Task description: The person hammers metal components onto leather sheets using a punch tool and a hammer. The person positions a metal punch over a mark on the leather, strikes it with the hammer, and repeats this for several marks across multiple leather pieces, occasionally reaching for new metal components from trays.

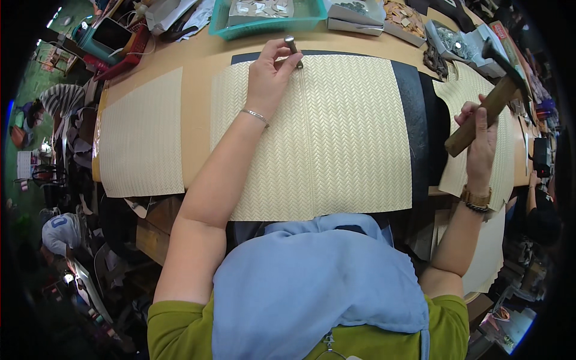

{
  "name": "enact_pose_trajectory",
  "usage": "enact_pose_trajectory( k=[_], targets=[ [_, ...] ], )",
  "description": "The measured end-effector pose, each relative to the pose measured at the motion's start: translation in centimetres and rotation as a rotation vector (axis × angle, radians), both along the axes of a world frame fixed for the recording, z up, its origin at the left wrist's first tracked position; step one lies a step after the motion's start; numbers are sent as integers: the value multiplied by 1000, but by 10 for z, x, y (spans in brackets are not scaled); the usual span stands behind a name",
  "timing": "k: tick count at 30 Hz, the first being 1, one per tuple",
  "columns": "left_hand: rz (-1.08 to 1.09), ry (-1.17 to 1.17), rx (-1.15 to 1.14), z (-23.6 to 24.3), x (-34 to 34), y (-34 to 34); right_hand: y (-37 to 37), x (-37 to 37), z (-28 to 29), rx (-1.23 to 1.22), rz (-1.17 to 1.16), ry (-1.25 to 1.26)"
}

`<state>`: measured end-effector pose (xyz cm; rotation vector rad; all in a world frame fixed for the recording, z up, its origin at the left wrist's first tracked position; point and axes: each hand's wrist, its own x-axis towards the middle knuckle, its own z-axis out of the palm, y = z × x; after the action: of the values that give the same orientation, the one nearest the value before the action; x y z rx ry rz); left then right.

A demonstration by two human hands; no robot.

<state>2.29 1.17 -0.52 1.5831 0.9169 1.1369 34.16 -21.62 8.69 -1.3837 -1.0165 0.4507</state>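
A large cream sheet with a woven herringbone pattern (348, 138) lies on the table in front of me, over a dark board (407, 96). Near its far edge, my left hand (273, 69) pinches a short metal punch (292, 47), which stands nearly upright with its lower end at the sheet. Out to the right, my right hand (482, 132) grips the wooden handle of a hammer (492, 108). The hammer's dark head is raised up and away from the punch. Beneath that hand lies another cream woven piece (456, 90).
A further cream woven sheet (141, 138) lies at the table's left. Along the back stand a teal basket (270, 27) and a white box of small metal parts (450, 45). Orange-tan pieces (405, 21) fill another box. A person in white (60, 234) is at far left.
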Motion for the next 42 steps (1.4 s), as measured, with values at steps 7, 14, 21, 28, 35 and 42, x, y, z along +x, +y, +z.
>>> enact_pose_trajectory(
  k=[7,14,21,28,35,42],
  targets=[
    [-14,64,45,0,1,0,4,3,27,-6,149,32],
    [14,138,118,0,2,4,54,-47,20,-288,284,-133],
    [7,143,128,1,2,3,109,-104,56,10,363,-566],
    [-2,142,159,1,5,4,125,-125,50,68,340,-608],
    [84,273,297,-8,-1,6,99,-96,22,-379,356,-588],
    [163,-520,-259,0,-11,25,37,-9,-42,-447,-232,-975]
  ],
)
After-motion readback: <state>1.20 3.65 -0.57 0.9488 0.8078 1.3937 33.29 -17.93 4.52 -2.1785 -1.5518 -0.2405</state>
